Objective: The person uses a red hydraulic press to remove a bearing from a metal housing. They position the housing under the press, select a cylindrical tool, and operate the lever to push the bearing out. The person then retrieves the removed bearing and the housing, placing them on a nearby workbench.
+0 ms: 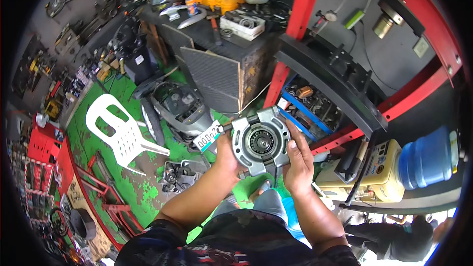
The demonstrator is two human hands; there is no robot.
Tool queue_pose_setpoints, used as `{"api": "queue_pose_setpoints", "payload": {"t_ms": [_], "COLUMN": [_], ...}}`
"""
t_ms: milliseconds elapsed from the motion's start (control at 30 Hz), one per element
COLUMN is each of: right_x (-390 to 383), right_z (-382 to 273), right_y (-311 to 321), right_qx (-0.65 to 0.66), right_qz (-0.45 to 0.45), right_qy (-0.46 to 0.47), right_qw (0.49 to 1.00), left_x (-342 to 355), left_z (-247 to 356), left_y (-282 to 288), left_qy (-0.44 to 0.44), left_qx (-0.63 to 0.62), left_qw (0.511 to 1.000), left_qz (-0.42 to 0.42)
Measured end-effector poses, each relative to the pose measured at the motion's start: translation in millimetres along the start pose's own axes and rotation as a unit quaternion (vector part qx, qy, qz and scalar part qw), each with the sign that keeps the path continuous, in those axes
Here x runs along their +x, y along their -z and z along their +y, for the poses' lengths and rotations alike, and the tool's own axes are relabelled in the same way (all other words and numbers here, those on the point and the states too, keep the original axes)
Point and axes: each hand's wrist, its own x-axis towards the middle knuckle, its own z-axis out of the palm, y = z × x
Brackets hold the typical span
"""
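Both hands hold a silver two-piece bearing separator (240, 153) in front of my body. A dark round bearing or gear on a shaft end (263, 142) sits in the opening between its halves. My left hand (226, 157) grips the left side, near a bolt (224, 128) that sticks out of it. On the other side, my right hand (299, 160) presses against the edge, thumb along the front and fingers behind. The undersides of the separator and of the shaft are hidden.
A red press frame (301, 7) with a dark steel crossbeam (332, 81) stands at the right, above a blue parts tray (308, 111). A workbench (212, 39) with tools is ahead. Leftward are a white plastic chair (120, 130) and a partly stripped scooter (180, 106).
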Motion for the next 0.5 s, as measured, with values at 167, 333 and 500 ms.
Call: {"api": "queue_pose_setpoints", "payload": {"t_ms": [167, 333, 500], "right_x": [-14, 33, 64], "right_z": [-25, -54, -40], "right_y": [36, 102, 137], "right_qx": [0.039, -0.099, -0.155], "right_qz": [0.019, 0.028, 0.018], "right_qy": [-0.039, -0.096, -0.097], "right_qw": [0.998, 0.990, 0.983], "left_x": [12, 49, 71], "left_z": [-11, -31, -48], "left_y": [-32, -60, -78], "left_qy": [0.175, 0.255, 0.281], "left_qx": [-0.229, -0.267, -0.164], "left_qw": [0.944, 0.906, 0.936], "left_qz": [-0.159, -0.204, -0.131]}}
